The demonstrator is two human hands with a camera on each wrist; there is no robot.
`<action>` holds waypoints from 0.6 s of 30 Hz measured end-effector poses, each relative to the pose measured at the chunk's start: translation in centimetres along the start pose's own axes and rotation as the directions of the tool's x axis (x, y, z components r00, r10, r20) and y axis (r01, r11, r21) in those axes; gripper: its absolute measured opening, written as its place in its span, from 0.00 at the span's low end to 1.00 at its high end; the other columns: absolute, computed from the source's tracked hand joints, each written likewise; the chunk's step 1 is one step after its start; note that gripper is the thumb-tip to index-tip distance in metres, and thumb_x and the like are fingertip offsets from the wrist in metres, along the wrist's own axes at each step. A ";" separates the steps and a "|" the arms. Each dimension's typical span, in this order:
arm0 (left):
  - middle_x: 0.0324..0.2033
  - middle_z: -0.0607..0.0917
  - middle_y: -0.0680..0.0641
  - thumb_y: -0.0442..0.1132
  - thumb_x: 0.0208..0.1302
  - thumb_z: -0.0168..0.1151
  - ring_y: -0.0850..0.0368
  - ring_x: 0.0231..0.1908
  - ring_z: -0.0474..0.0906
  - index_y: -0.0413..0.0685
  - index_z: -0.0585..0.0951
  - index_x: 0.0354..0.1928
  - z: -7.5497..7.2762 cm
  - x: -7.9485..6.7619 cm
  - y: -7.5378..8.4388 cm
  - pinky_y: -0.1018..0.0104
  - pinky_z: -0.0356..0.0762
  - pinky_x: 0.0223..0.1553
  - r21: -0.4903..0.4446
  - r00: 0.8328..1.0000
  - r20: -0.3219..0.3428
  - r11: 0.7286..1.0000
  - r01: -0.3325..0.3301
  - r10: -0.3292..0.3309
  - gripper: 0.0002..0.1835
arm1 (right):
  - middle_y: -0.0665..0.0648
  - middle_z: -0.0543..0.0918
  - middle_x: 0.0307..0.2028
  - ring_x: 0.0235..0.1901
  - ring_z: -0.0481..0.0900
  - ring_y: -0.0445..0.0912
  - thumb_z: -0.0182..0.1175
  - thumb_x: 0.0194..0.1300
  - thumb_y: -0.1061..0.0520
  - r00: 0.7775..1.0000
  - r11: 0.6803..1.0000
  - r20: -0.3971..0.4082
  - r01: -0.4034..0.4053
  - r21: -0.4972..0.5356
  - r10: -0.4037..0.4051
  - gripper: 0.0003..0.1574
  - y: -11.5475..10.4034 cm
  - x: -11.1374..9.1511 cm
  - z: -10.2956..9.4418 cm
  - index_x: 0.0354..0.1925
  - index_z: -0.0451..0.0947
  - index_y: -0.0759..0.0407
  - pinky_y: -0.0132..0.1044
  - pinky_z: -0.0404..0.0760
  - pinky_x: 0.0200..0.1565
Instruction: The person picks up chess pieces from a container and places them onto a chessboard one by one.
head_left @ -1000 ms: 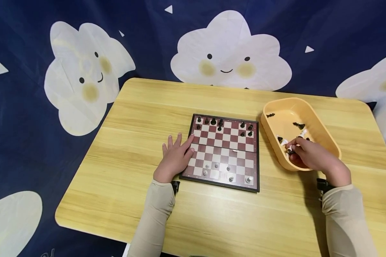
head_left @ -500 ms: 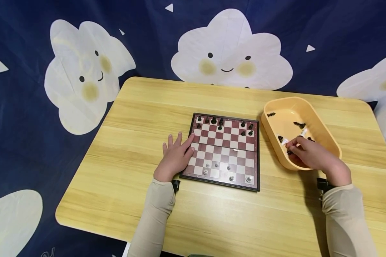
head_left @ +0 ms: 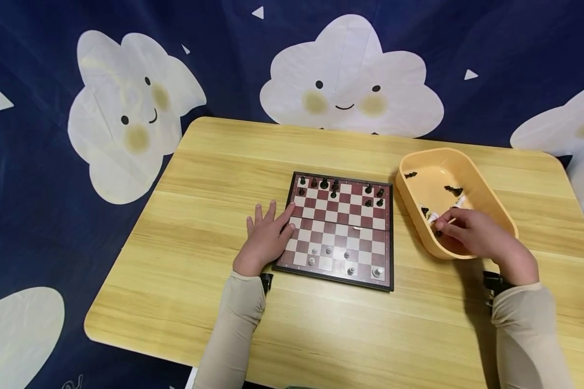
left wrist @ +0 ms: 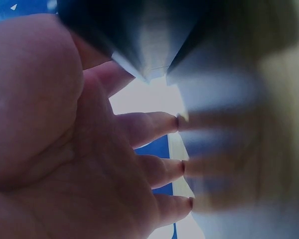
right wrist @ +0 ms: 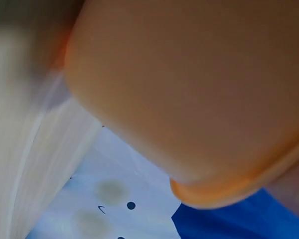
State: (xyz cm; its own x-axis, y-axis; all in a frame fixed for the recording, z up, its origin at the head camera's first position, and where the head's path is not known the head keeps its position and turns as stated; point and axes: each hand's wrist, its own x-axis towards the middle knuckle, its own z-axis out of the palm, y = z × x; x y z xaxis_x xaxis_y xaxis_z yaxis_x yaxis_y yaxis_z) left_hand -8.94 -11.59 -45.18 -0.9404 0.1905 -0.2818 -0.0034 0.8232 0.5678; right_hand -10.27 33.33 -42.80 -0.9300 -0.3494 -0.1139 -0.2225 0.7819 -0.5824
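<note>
My left hand (head_left: 263, 243) lies with fingers spread at the left edge of the chessboard (head_left: 338, 216), index finger and thumb touching its border; in the left wrist view the palm (left wrist: 89, 149) faces the board's side. Black pieces (head_left: 324, 183) stand along the far rows, and a few white pieces (head_left: 329, 250) stand on the near rows. My right hand (head_left: 477, 232) reaches into the orange bin (head_left: 508, 216), thumb and index fingertips pinching at a white chess piece (head_left: 432, 217). The fingers hide part of it. In the right wrist view the bin's wall (right wrist: 189, 89) covers the work.
Inside the bin lie loose black pieces (head_left: 453, 190) and another white piece (head_left: 460, 201). The bin stands right of the board on the wooden table (head_left: 199, 178). A dark blue cloth (head_left: 229, 54) with cloud prints hangs behind the table.
The right hand has shifted slightly to the right within the bin, its thumb and index finger drawn together at the white piece. The left hand and the pieces on the board have not moved.
</note>
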 end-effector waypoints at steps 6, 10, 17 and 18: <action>0.81 0.49 0.34 0.51 0.82 0.46 0.30 0.79 0.28 0.62 0.60 0.81 0.1 -0.1 -0.1 0.30 0.28 0.73 0.001 1.000 -0.003 1.000 -0.006 0.006 0.29 | 0.52 0.84 0.26 0.27 0.77 0.34 0.64 0.73 0.63 0.989 0.998 -0.147 -0.007 0.065 0.016 0.05 0.1 -0.3 -0.3 0.40 0.85 0.63 0.24 0.71 0.32; 0.81 0.49 0.34 0.51 0.82 0.46 0.30 0.79 0.28 0.62 0.60 0.81 0.1 -0.1 -0.1 0.30 0.28 0.73 0.003 1.000 -0.003 1.000 -0.005 0.005 0.29 | 0.52 0.86 0.29 0.29 0.76 0.33 0.65 0.73 0.60 0.980 0.997 -0.190 -0.040 0.072 0.053 0.06 -0.1 -0.2 -0.4 0.42 0.86 0.63 0.23 0.70 0.34; 0.81 0.48 0.34 0.51 0.83 0.46 0.30 0.79 0.28 0.62 0.60 0.81 0.1 -0.1 -0.1 0.31 0.28 0.74 0.002 1.000 -0.004 1.000 -0.010 0.010 0.29 | 0.55 0.89 0.34 0.31 0.76 0.29 0.65 0.72 0.61 0.976 0.996 -0.207 -0.044 0.081 0.060 0.08 -0.3 -0.1 -0.5 0.46 0.86 0.63 0.21 0.69 0.36; 0.81 0.48 0.34 0.51 0.83 0.45 0.30 0.79 0.28 0.62 0.60 0.81 0.1 -0.1 -0.1 0.31 0.28 0.74 0.003 1.000 -0.003 1.000 -0.011 0.011 0.29 | 0.56 0.89 0.34 0.31 0.76 0.28 0.65 0.71 0.62 0.977 0.996 -0.207 -0.044 0.080 0.060 0.08 -0.3 -0.1 -0.4 0.46 0.86 0.63 0.21 0.69 0.36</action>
State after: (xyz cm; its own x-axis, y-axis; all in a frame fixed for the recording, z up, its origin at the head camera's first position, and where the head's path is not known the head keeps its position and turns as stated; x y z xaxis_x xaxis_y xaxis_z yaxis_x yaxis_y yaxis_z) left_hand -8.82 -11.65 -45.31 -0.9414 0.1980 -0.2732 0.0082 0.8228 0.5682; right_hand -10.25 33.37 -42.28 -0.9820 -0.1878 0.0207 -0.1574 0.7526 -0.6393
